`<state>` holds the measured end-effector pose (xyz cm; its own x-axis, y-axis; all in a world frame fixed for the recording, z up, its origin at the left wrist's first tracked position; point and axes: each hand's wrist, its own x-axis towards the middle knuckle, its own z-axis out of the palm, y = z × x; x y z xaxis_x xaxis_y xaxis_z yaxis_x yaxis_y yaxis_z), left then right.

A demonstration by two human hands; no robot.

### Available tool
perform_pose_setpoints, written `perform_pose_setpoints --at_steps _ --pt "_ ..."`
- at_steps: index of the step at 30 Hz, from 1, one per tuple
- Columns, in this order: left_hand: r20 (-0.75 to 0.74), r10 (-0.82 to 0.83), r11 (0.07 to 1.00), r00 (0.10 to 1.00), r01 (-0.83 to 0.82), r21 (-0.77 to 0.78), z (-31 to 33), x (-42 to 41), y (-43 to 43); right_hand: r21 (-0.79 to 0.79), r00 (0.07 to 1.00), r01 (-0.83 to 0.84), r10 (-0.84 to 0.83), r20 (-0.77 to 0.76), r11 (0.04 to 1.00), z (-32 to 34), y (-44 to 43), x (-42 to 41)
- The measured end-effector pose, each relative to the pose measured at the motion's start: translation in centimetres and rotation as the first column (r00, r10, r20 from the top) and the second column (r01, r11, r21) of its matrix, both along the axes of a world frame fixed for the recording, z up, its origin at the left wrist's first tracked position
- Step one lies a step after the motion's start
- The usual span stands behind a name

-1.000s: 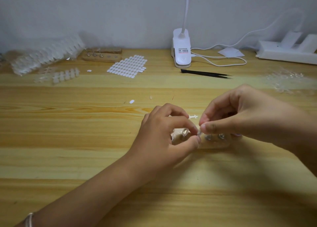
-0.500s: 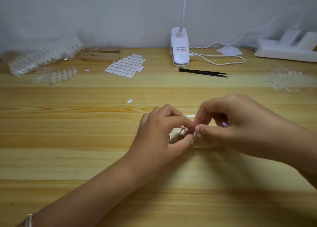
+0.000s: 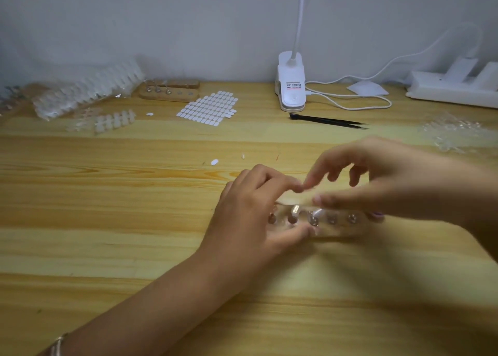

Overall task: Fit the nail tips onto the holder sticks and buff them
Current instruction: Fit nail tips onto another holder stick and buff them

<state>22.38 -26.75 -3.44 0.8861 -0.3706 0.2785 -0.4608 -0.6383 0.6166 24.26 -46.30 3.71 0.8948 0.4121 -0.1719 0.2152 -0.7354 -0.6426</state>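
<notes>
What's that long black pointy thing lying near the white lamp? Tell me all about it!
Those are black tweezers: thin, dark, maybe metal, with a blunt end on the left and two sharp tips pointing right. They lie flat on the wooden table, just in front of the white lamp's clip base. Only the table touches them.

Block (image 3: 336, 227): wooden, lying flat, centre; a row of metal sockets (image 3: 352, 217) on top.
Sticks (image 3: 295, 210): two, tilted, in left sockets.
Tips (image 3: 318, 213): pale, blurred, capping them.
</notes>
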Motion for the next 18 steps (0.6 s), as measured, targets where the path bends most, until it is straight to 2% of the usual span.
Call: perform_pose_setpoints --at_steps 2,5,8,12,18 --pt "0.053 0.048 0.993 0.997 -0.054 0.102 0.1 -0.2 0.9 0.061 0.999 0.036 -0.037 0.020 0.997 0.3 0.1 1.9" --pt "0.079 0.068 0.964 0.995 -0.086 0.251 0.2 -0.5 1.6 -0.092 0.990 0.071 -0.059 0.126 0.993 -0.9 1.6 4.6" --pt "0.092 0.028 0.947 0.995 -0.056 0.317 0.4 -0.7 1.4 -0.164 0.994 0.032 -0.014 0.113 0.986 -2.5 3.1 5.4" --pt "0.138 -0.022 0.921 0.990 -0.033 0.388 0.4 -0.5 1.2 -0.097 0.992 0.029 -0.016 0.124 0.995 -3.3 3.3 5.1" --pt "0.111 -0.065 0.920 0.992 0.017 0.391 0.8 0.3 1.2 0.058 0.988 0.086 -0.093 0.126 0.995 -3.9 2.9 4.6"
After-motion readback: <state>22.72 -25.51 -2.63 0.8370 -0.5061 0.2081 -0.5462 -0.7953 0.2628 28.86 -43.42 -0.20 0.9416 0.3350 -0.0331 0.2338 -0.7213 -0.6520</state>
